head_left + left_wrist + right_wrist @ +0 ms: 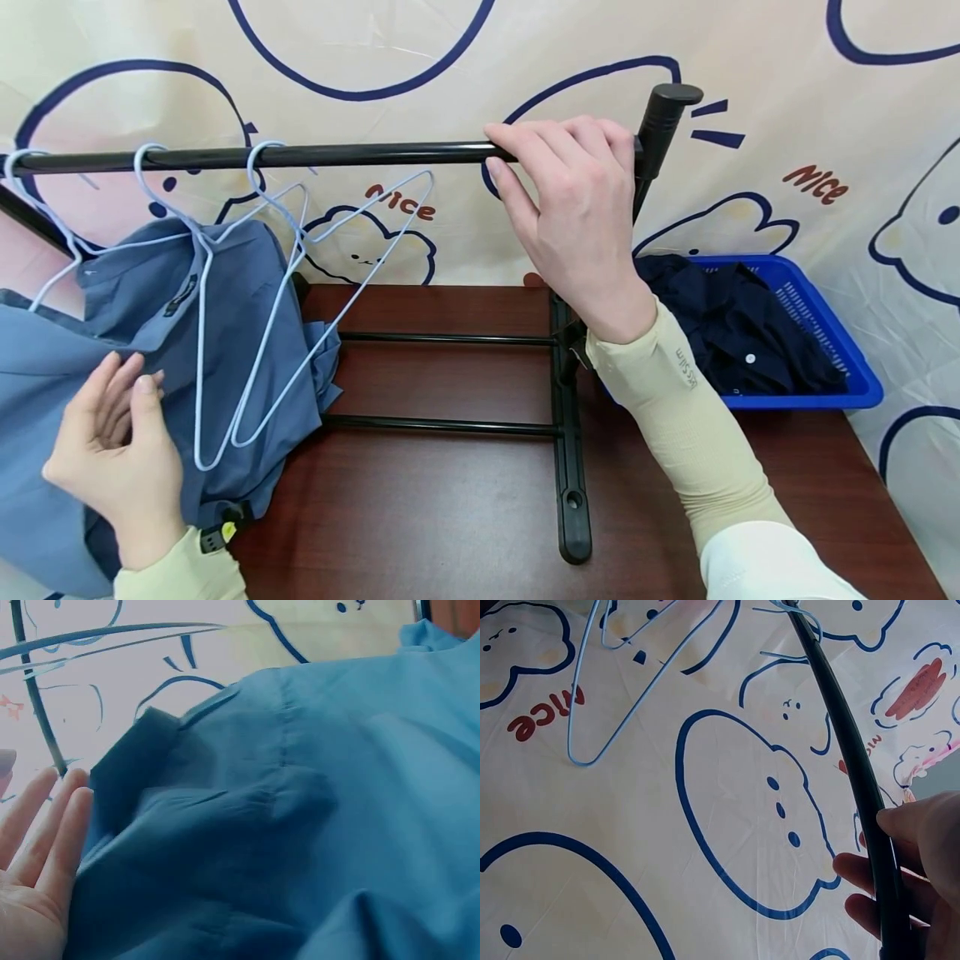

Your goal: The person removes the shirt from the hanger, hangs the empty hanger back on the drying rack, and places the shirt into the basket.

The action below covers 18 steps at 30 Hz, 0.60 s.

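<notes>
My right hand grips the black rail of a clothes rack near its right end, fingers over the top and thumb below. The right wrist view shows the rail running between the thumb and fingers. My left hand holds nothing; its fingers are relaxed in front of a blue shirt. In the left wrist view the fingers extend beside the shirt's cloth. Light blue wire hangers hook over the rail, and the shirt hangs among those at the left.
The rack's black base stands on a dark brown table. At the back right, a blue plastic basket holds dark navy clothing. A cream cloth with cartoon drawings forms the backdrop.
</notes>
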Available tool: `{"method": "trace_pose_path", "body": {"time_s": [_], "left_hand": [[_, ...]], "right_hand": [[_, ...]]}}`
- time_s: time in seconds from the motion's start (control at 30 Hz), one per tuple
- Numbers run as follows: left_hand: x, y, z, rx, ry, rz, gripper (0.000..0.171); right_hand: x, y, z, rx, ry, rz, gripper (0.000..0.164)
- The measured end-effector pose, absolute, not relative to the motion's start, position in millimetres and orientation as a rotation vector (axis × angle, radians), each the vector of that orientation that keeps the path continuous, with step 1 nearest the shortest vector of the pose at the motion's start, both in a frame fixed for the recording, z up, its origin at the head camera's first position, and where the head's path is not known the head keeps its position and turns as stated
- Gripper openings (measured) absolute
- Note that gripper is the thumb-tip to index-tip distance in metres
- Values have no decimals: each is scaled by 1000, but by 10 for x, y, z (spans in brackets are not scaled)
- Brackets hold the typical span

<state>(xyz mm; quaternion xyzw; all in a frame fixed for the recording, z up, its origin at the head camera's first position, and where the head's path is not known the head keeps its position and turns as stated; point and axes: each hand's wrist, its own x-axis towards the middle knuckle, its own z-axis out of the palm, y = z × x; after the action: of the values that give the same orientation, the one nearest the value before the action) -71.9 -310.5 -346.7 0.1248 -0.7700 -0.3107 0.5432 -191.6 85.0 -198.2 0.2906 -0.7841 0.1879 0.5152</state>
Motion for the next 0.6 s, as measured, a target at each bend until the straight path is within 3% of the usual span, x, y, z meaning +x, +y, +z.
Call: {"method": "trace_pose_path", "body": {"time_s": [0.4, 0.47, 0.6], "left_hand": [[-589, -2928, -3135, 257, -1596, -609, 24], [-563, -2927, -3087, 283, -1597, -541, 29], [-497, -2941, -3032, 539, -1678, -450, 55]], "right_hand": [[-1896, 853, -1978, 692, -1884, 449, 34], [-1894, 855, -1977, 691, -1885, 450, 34], [-1894, 856, -1979, 694, -1885, 453, 34]]}}
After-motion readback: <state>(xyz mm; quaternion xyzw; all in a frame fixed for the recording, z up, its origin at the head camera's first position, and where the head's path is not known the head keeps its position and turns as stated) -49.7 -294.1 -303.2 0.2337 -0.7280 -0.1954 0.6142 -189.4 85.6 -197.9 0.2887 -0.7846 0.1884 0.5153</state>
